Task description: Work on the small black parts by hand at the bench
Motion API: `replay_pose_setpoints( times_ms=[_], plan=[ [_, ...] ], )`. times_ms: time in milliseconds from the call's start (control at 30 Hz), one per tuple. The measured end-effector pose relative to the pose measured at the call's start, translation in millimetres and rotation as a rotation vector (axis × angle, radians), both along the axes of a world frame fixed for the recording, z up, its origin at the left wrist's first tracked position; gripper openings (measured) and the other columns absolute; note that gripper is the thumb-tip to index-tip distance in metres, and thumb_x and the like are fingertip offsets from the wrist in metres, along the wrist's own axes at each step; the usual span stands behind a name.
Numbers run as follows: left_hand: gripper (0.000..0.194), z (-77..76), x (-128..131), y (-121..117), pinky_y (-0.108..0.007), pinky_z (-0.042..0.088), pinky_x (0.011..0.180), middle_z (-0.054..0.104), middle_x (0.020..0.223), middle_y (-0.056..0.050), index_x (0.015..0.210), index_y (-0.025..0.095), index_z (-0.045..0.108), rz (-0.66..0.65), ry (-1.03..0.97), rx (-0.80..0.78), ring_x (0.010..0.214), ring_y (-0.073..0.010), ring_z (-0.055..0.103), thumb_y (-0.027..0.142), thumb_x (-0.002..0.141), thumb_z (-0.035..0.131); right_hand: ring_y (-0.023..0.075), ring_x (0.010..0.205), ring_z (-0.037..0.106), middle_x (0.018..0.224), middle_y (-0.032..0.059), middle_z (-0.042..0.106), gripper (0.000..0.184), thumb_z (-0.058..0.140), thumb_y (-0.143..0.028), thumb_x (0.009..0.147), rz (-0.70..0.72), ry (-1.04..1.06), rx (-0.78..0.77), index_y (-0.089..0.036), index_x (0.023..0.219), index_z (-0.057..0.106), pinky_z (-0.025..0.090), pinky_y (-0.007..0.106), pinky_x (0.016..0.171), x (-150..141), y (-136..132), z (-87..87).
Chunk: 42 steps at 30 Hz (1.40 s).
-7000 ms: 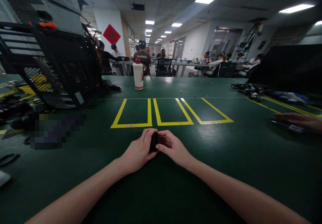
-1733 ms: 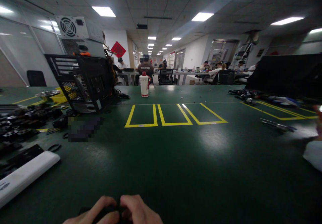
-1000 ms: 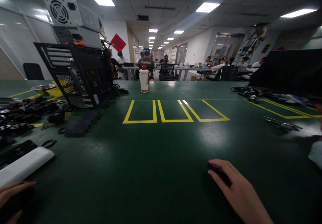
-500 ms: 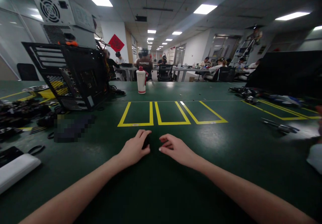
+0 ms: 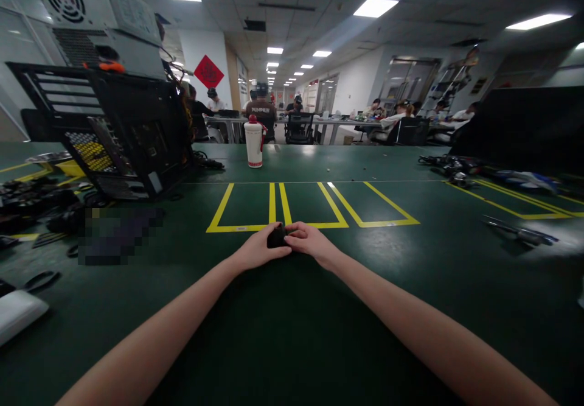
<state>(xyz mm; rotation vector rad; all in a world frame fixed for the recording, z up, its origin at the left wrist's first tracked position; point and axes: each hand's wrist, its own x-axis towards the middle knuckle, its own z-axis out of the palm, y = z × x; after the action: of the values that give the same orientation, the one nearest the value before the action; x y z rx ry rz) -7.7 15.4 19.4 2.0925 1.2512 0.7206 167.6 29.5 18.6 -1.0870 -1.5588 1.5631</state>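
Both hands meet in the middle of the view, just in front of the yellow tape frames on the green table. My left hand [image 5: 258, 247] is closed around a small black object [image 5: 276, 237], thumb toward me; its exact kind cannot be made out. From the other side, my right hand [image 5: 313, 243] has its fingertips and thumb on the right end of the same black object. Part of that object is covered by the fingers.
On the green table [image 5: 292, 333], yellow tape [image 5: 312, 225] marks several frames. A white tumbler [image 5: 254, 144] with a red lid stands behind them. An open black computer case [image 5: 132, 132] looms at left. Metal tools [image 5: 520, 231] lie at right. People sit farther back.
My two hands have moved forward and come together. My right hand, apart before, now grips the right end of the black object. The view has shifted slightly.
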Motion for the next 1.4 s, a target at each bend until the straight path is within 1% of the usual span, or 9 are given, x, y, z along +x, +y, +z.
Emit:
replay_pose_setpoints(
  times_ms=[133,333,500,667,800,900,1067,1233,1400],
  plan=[
    [0.066,-5.4,-4,-3,-0.041,0.032,0.095,0.036,0.129,-0.010,0.128,0.022,0.023,-0.028,-0.113,-0.020,0.117,-0.0231,0.038,0.040,0.073,0.055,0.0168,0.088,0.056,0.096,0.0043,0.057,0.031,0.058,-0.026,0.070,0.009,0.015,0.124,-0.020,0.100,0.051,0.044,0.038,0.082,0,-5,-3.1],
    [0.064,-7.1,2,-16,-0.040,0.029,0.098,0.034,0.130,-0.007,0.129,0.025,0.019,-0.019,-0.050,0.182,0.119,-0.0214,0.034,0.032,0.075,0.054,0.0162,0.095,0.053,0.101,0.0039,0.056,0.030,0.058,-0.026,0.070,-0.029,0.075,0.301,-0.020,0.100,0.054,0.039,0.035,0.087,-2,-13,-8.5],
    [0.066,-0.9,3,-23,-0.042,0.028,0.098,0.031,0.131,-0.006,0.129,0.027,0.016,-0.064,0.016,0.252,0.119,-0.0217,0.032,0.029,0.075,0.054,0.0155,0.092,0.053,0.096,0.0034,0.057,0.023,0.055,-0.031,0.072,-0.077,0.099,0.306,-0.019,0.092,0.055,0.041,0.034,0.084,-1,-18,-8.8],
    [0.063,1.0,2,-26,-0.043,0.028,0.098,0.032,0.132,-0.006,0.128,0.027,0.018,-0.072,0.019,0.249,0.119,-0.0225,0.032,0.031,0.076,0.053,0.0157,0.097,0.052,0.103,0.0050,0.056,0.032,0.057,-0.027,0.071,-0.045,0.069,0.262,-0.020,0.102,0.051,0.040,0.035,0.089,2,-20,-4.3],
    [0.063,-1.3,3,-25,-0.041,0.034,0.094,0.037,0.128,-0.005,0.128,0.028,0.018,-0.022,0.004,0.239,0.115,-0.0226,0.038,0.032,0.076,0.054,0.0163,0.096,0.054,0.101,0.0045,0.056,0.031,0.057,-0.023,0.071,0.041,0.063,0.269,-0.019,0.101,0.051,0.040,0.036,0.090,3,-19,-4.0],
    [0.062,-2.3,3,-23,-0.041,0.038,0.088,0.038,0.127,-0.006,0.128,0.027,0.019,0.021,0.016,0.214,0.111,-0.0240,0.043,0.035,0.076,0.053,0.0167,0.099,0.053,0.102,0.0040,0.056,0.033,0.059,-0.019,0.069,0.048,0.069,0.293,-0.019,0.101,0.050,0.039,0.037,0.092,3,-17,-5.0],
    [0.062,-1.1,4,-24,-0.041,0.034,0.092,0.040,0.126,-0.006,0.127,0.026,0.020,0.015,0.055,0.269,0.113,-0.0233,0.040,0.036,0.076,0.054,0.0160,0.096,0.055,0.102,0.0034,0.057,0.032,0.060,-0.019,0.067,0.081,0.139,0.272,-0.019,0.098,0.051,0.039,0.036,0.092,3,-17,-5.2],
    [0.065,-1.8,3,-24,-0.040,0.033,0.094,0.039,0.127,-0.004,0.127,0.028,0.021,0.006,0.038,0.285,0.115,-0.0215,0.039,0.036,0.073,0.057,0.0162,0.093,0.056,0.096,0.0029,0.058,0.025,0.058,-0.025,0.070,0.016,0.127,0.288,-0.019,0.093,0.055,0.042,0.035,0.087,3,-16,-5.7],
    [0.064,-2.5,3,-23,-0.039,0.034,0.094,0.039,0.126,-0.003,0.125,0.030,0.025,-0.014,-0.011,0.295,0.114,-0.0215,0.039,0.033,0.071,0.060,0.0162,0.095,0.055,0.100,0.0035,0.056,0.028,0.058,-0.025,0.071,0.011,0.106,0.288,-0.020,0.098,0.052,0.041,0.035,0.088,2,-15,-8.4]
  ],
)
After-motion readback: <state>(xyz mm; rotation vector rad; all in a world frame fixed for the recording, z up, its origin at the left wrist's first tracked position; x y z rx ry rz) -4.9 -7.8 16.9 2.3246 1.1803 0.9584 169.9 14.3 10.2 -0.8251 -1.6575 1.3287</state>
